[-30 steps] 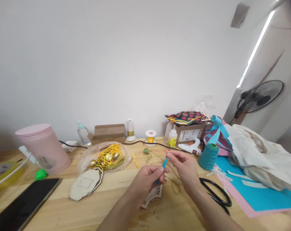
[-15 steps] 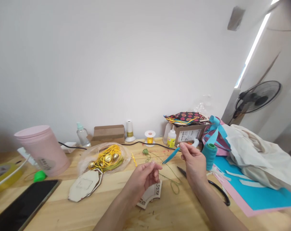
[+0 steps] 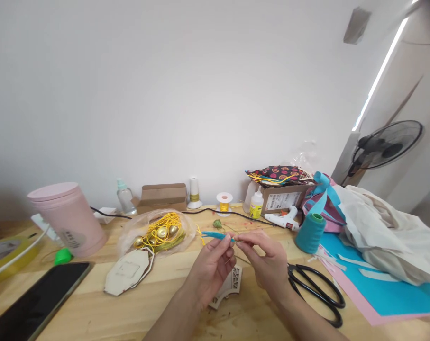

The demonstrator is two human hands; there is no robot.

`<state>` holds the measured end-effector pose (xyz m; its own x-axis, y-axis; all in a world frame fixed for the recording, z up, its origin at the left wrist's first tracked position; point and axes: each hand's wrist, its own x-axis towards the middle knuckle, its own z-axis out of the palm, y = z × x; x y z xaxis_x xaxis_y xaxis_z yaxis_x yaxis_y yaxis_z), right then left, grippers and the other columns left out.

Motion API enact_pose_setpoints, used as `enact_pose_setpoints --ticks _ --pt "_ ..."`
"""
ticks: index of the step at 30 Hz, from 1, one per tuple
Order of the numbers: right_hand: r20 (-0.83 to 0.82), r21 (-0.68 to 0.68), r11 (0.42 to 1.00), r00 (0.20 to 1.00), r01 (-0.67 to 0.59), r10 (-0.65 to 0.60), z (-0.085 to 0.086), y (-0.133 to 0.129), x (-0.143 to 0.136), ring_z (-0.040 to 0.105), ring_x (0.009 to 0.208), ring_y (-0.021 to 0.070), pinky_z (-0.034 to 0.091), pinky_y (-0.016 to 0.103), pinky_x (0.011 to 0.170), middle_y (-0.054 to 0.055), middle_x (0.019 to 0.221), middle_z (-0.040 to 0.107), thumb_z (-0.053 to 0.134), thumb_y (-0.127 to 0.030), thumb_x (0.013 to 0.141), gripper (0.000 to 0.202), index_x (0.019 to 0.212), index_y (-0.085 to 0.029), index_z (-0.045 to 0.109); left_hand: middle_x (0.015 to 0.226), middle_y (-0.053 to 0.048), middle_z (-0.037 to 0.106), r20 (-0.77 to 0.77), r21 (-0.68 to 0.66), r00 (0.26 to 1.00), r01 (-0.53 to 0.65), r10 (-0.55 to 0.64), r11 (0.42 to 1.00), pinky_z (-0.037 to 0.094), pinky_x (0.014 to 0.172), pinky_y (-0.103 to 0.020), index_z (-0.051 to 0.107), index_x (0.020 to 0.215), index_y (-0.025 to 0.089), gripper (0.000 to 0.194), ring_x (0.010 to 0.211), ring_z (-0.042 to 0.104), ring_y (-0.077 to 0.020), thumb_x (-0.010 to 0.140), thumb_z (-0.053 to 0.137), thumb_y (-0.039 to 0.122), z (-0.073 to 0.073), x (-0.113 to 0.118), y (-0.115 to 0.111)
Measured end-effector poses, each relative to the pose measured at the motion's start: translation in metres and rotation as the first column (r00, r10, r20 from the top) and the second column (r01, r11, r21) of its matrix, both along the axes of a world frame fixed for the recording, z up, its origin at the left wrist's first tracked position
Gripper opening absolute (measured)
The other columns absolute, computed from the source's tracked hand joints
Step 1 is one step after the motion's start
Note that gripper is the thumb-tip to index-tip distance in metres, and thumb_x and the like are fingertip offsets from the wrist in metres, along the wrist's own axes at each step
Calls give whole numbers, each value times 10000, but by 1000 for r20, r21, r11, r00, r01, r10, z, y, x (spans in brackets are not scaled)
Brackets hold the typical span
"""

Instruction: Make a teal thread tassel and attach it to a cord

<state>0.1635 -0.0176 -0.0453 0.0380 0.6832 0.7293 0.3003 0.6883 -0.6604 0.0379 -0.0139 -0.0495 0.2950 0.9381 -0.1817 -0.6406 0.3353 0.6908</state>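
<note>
A small blue tassel point(image 3: 214, 235) is pinched between the thumb and fingers of my left hand point(image 3: 215, 265), its loose strands pointing left. My right hand point(image 3: 262, 258) pinches the tassel's top end, where a thin cord shows, and its fingertips nearly touch those of my left hand. Green thread trails near the hands from a little green bundle point(image 3: 217, 223) on the table. Below and between the hands lies a pale openwork wooden piece point(image 3: 232, 286), partly covered by my left hand.
Black scissors point(image 3: 317, 289) and a teal thread cone point(image 3: 310, 233) stand or lie at right, near a glue gun point(image 3: 284, 218). At left are a bag of gold bells point(image 3: 162, 232), octagonal boards point(image 3: 127, 273), a phone point(image 3: 37, 303) and a pink cup point(image 3: 70, 220).
My right hand has moved left and down with the tassel, bringing it to my left hand, which has closed on it. The scissors and glue gun are more visible.
</note>
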Motion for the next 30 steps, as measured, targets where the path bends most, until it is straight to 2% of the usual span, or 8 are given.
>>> enact_pose_setpoints --ticks 3,6,10,12,17,21,24,30 --pt "-57 -145 990 998 -2 -7 -1 2 1 599 661 155 489 270 599 35 768 678 590 -225 711 126 813 -203 660 558 47 452 -126 109 990 -56 70 992 342 527 -154 643 734 136 153 519 382 -32 653 663 265 2 -1 2" --pt "-84 -332 938 994 -99 75 -3 6 -1 619 706 185 494 289 624 55 798 690 576 -271 715 161 805 -188 680 516 51 417 -292 237 949 -46 116 970 302 499 -165 636 680 123 202 503 345 -43 672 630 325 3 -1 2" --pt "-140 -424 887 981 -183 135 -6 8 -4 613 652 183 480 281 611 42 716 693 600 -289 686 144 717 -185 696 485 52 395 -447 300 872 -62 197 952 283 493 -180 645 724 123 256 506 344 -62 678 605 372 2 -2 2" --pt "-143 -437 882 982 -175 123 -6 7 -5 590 596 165 463 265 580 33 647 678 609 -297 674 145 662 -176 688 494 50 402 -428 311 873 -100 233 945 307 520 -181 648 796 127 275 523 362 -69 688 592 374 3 -4 3" --pt "-247 -499 836 962 -229 116 -3 6 -5 538 542 130 426 233 533 20 577 632 627 -345 645 202 589 -153 654 578 26 459 -231 297 936 -191 265 935 365 564 -195 618 918 125 328 564 409 -73 732 538 384 9 -8 6" --pt "-340 -519 806 934 -284 110 1 7 -4 535 570 125 427 233 573 9 584 622 651 -366 616 215 580 -154 642 615 17 515 -304 273 929 -127 211 954 385 601 -196 614 905 133 301 597 446 -72 673 623 325 8 -6 8" --pt "-374 -519 795 920 -313 118 1 7 -5 532 582 125 427 235 593 4 580 613 657 -361 608 208 580 -157 632 633 19 545 -348 249 910 -144 227 958 377 589 -176 621 852 136 288 584 443 -57 593 694 237 5 -4 7" --pt "-336 -551 776 933 -307 130 -3 6 -8 499 541 115 395 228 532 16 584 608 639 -326 610 186 604 -141 619 573 39 523 -321 255 912 -175 254 951 364 555 -167 607 732 149 124 541 426 -51 629 637 211 2 -5 5"
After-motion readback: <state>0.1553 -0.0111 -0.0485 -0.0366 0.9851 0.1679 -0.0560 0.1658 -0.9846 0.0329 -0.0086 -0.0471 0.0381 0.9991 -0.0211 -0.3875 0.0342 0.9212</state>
